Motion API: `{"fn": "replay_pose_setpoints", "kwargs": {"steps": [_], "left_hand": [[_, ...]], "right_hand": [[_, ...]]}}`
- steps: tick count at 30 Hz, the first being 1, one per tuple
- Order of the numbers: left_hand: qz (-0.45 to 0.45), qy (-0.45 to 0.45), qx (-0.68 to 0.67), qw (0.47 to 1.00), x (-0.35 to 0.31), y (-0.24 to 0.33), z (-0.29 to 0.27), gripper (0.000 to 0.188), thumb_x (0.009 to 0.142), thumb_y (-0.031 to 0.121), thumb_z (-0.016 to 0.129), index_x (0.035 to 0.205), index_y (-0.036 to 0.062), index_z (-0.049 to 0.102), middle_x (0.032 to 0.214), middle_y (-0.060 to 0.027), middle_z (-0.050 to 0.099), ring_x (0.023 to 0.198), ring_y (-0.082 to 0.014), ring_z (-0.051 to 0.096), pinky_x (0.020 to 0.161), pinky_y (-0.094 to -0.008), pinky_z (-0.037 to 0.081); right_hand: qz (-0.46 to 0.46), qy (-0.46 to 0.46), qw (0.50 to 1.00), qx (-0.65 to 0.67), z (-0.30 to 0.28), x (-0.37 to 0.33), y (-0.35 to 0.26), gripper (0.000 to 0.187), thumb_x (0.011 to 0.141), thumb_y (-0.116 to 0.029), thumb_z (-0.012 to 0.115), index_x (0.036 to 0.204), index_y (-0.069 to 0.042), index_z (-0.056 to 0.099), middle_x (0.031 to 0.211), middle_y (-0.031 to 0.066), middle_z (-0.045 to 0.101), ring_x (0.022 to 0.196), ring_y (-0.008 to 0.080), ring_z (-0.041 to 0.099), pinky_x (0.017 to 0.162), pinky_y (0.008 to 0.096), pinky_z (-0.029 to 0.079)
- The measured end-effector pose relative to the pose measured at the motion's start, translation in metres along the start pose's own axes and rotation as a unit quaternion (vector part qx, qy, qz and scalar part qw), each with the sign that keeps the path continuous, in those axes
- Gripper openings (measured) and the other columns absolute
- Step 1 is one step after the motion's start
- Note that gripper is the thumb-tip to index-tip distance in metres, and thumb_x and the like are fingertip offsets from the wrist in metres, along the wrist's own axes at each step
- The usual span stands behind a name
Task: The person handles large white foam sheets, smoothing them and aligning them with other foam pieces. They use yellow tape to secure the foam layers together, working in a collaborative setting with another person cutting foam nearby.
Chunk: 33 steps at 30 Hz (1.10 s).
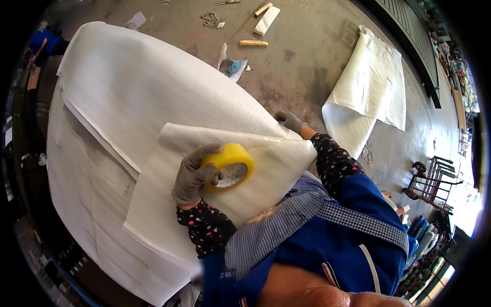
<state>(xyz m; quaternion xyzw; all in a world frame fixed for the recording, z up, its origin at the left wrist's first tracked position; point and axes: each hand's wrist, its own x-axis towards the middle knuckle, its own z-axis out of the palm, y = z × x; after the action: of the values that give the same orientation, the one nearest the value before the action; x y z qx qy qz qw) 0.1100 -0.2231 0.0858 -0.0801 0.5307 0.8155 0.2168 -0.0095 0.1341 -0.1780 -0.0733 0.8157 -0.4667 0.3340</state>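
Observation:
My left hand (pixel 195 173), in a grey glove, holds a roll of yellow packing tape (pixel 244 166) by its ring, fingers closed around one side. Under the tape lies a folded flap (pixel 158 199) of white woven sheet. It belongs to the covering of a large, bulky white-wrapped bundle (pixel 153 77) that fills the left half of the view. At the bundle's far right edge, my right hand (pixel 290 121), also gloved, is closed on the sheet near the flap's corner; its fingertips are partly hidden.
A loose white sheet (pixel 365 84) lies on the concrete floor at the right. Beyond the bundle are wooden pieces (pixel 253 43), a scrap with blue on it (pixel 235 68) and a tangle of cord (pixel 210 20). A hand cart (pixel 433 184) stands far right. Someone in blue (pixel 45 42) is at far left.

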Motion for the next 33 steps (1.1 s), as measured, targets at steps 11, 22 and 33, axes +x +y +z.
{"fn": "replay_pose_setpoints", "kwargs": {"steps": [11,22,33], "left_hand": [[0.0,-0.002,-0.051,0.999,0.016,0.008,-0.004,0.038,0.09,0.022,0.067,0.123,0.0039,0.061,0.095,-0.0031,0.065,0.059,-0.0052,0.054,0.059,-0.0182,0.049],[0.045,-0.043,-0.015,0.998,0.015,-0.003,-0.01,0.04,0.093,0.024,0.063,0.125,0.0013,0.058,0.12,-0.0063,0.062,0.108,-0.0129,0.058,0.092,-0.0243,0.047],[0.168,-0.059,0.405,0.897,-0.06,0.031,-0.03,0.055,0.085,0.033,0.072,0.125,0.0,0.054,0.102,-0.0175,0.068,0.084,-0.027,0.07,0.075,-0.0333,0.056]], "right_hand": [[0.159,0.02,0.87,-0.467,-0.031,0.044,0.072,0.042,0.09,-0.033,0.053,0.126,-0.012,0.059,0.129,0.0155,0.058,0.117,0.0346,0.056,0.101,0.0442,0.042],[-0.293,0.083,0.942,-0.141,-0.006,-0.134,-0.264,0.058,0.101,-0.039,0.038,0.143,0.002,0.036,0.144,0.0237,0.041,0.134,0.0343,0.04,0.111,0.0388,0.029],[-0.332,0.05,0.874,-0.353,0.03,-0.103,-0.231,0.072,0.098,-0.056,0.02,0.146,-0.003,0.033,0.151,0.0201,0.031,0.141,0.0359,0.027,0.116,0.0479,0.013]]}}
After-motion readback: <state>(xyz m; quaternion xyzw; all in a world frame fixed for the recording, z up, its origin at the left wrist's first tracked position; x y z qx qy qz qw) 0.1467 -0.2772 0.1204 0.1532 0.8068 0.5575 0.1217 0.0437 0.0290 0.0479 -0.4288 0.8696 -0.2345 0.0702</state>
